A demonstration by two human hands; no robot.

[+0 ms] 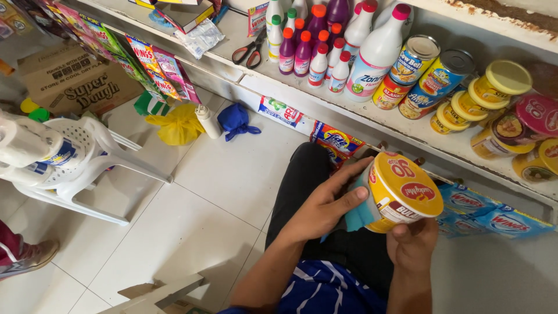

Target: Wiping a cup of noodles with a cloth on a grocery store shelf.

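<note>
Nearest to us, our left hand (325, 206) wraps its fingers around the side of a round noodle cup with a glossy yellow foil lid (401, 189), pressing a blue cloth (357, 216) against the cup's wall, while our right hand (414, 243) grips the same cup from below, thumb on the rim; the cup sits tilted in the air above our lap, lid facing up toward us. Under it we see black trousers (308, 174) and a blue striped shirt (325, 291). The floor is smooth white glazed tile (192, 221) with thin dark grout lines. To the left stands a white moulded plastic chair (87, 157) with a perforated seat, holding pale plastic bottles. Further along the floor lie a crumpled yellow plastic bag (177, 125), a small white squeeze bottle (207, 121) and a knotted blue bag (235, 121), and behind them a brown corrugated cardboard box (70, 81). Blue sachets (494, 218) hang below the white painted shelf (244, 72), whose edge is chipped. On the shelf we see red-handled scissors (250, 51), a cluster of purple and white bottles with red caps (317, 49), a tall white bottle with a pink cap (378, 55), printed metal cans (430, 72) lying tilted, and squat yellow-lidded tubs (494, 87) stacked at the right.
</note>
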